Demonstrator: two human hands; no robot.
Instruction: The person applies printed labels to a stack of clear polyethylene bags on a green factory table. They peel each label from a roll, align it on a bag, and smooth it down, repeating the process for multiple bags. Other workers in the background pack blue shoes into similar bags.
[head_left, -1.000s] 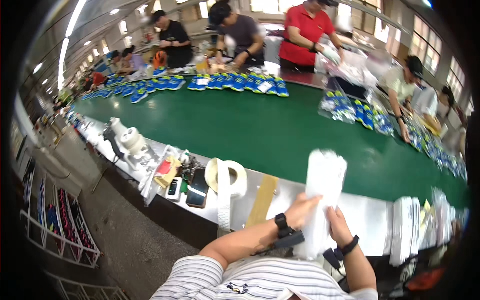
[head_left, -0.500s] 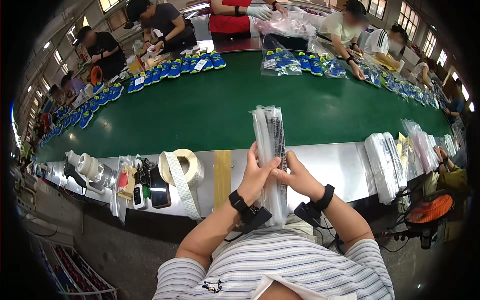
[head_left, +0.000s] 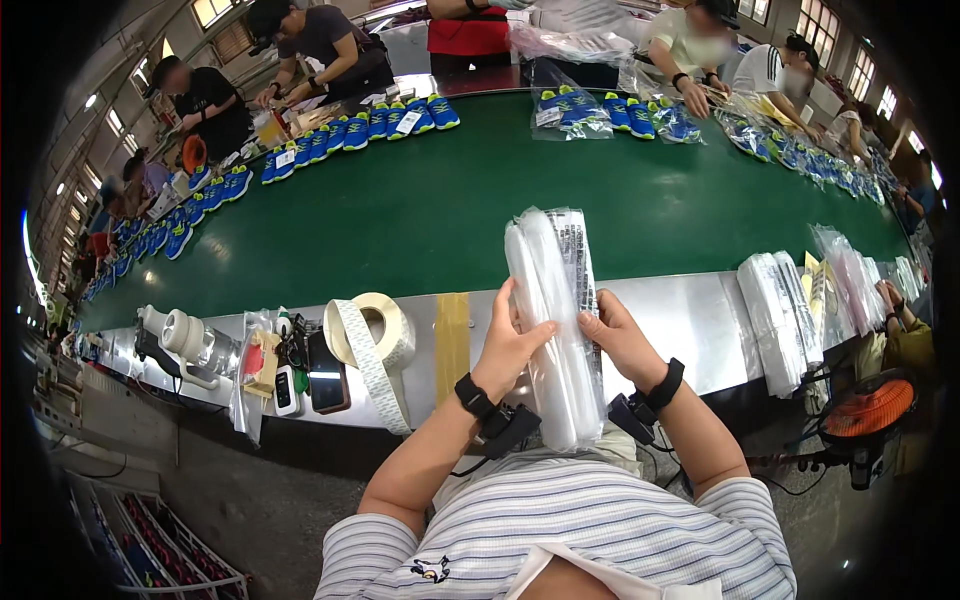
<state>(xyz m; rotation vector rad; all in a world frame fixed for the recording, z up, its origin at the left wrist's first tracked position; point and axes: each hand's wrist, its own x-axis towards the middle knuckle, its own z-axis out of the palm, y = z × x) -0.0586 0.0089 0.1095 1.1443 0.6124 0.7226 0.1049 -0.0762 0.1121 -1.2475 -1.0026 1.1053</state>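
Note:
A folded bundle of clear plastic bags [head_left: 562, 385] with dark print along its right side is held upright over the metal table edge, in front of my body. My left hand [head_left: 512, 345] grips its left side, thumb across the front and fingers behind. On the other side my right hand [head_left: 622, 340] holds the right edge, thumb lying on the front. The bundle shows as two thick rolled folds side by side. Its lower end hangs near my striped shirt. Fingers behind the plastic are partly hidden.
Beyond the metal edge runs a green conveyor belt [head_left: 380, 225] with blue shoes [head_left: 357, 133] along its far side. To my left are a sticker roll [head_left: 398, 335], a phone [head_left: 327, 375] and a bottle [head_left: 208, 345]. Stacked bags [head_left: 768, 325] and an orange fan [head_left: 865, 420] stand right. Co-workers work opposite.
My hands have moved apart, the right one going rightward. The bundle has turned and spread from a narrow stack to a wider pair of folds. A co-worker's hand has drawn back from the shoes.

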